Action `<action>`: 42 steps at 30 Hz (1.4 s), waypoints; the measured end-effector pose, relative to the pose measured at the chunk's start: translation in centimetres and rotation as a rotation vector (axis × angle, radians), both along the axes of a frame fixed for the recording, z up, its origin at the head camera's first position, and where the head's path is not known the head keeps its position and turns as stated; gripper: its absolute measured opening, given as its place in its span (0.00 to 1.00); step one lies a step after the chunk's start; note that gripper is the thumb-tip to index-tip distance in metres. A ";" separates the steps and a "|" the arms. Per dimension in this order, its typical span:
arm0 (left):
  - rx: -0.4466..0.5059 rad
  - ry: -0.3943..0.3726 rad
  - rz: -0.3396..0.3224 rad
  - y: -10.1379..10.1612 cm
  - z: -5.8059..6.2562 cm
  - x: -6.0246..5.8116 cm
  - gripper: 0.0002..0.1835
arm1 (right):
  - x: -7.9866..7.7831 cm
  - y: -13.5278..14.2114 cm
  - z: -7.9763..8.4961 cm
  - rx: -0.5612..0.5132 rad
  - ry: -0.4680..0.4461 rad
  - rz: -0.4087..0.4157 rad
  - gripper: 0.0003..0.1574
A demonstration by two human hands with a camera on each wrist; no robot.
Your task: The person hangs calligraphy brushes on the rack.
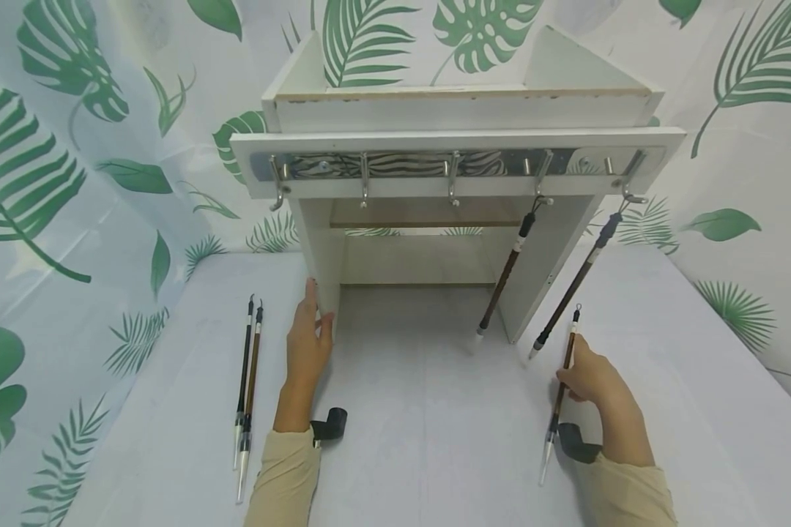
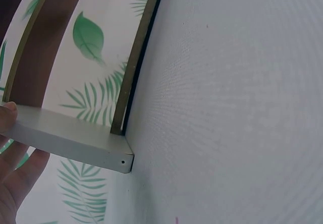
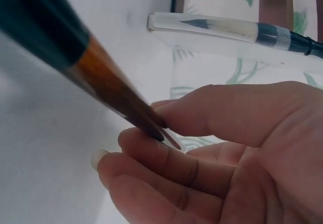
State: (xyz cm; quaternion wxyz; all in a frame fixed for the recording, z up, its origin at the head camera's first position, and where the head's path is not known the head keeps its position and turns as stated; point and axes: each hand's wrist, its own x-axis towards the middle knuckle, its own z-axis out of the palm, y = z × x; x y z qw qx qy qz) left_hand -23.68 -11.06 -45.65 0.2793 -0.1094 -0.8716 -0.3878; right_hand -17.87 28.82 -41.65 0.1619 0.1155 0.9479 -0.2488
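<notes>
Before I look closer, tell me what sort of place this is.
Probably an improvised tabletop workspace: a creased leaf-print backdrop behind, a white rack standing on the pale table, and two brushes hanging from its hooks.

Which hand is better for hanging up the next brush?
Probably the right hand: it pinches a capped calligraphy brush, while the left hand grips a white side panel.

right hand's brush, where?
Head view, right side: the calligraphy brush is pinched in the right hand, just right of the lower tip of the rightmost hanging brush.
</notes>
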 end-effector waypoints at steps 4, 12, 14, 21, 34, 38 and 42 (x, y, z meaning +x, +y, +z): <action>0.000 -0.017 0.008 0.0 0.0 0.0 0.33 | 0.1 0.0 0.5 0.012 0.002 0.001 0.48; 0.004 -0.042 0.015 0.1 0.1 0.0 0.34 | 0.4 0.2 1.3 -0.007 0.029 -0.017 0.49; 0.005 -0.039 0.012 0.1 0.1 0.0 0.34 | 0.4 0.2 1.5 -0.018 0.043 -0.022 0.49; 0.001 -0.003 0.007 0.1 0.0 0.0 0.34 | 0.7 0.0 2.4 -0.033 0.116 -0.025 0.49; 0.003 -0.005 0.012 0.0 -0.1 -0.1 0.34 | 1.4 -1.0 3.7 -0.030 0.290 -0.069 0.50; 0.005 0.000 0.008 0.1 -0.1 0.0 0.34 | 1.6 -1.2 4.0 -0.026 0.345 -0.075 0.50; 0.005 -0.013 0.008 0.1 0.1 0.0 0.34 | 1.9 -1.6 4.4 -0.022 0.396 -0.089 0.49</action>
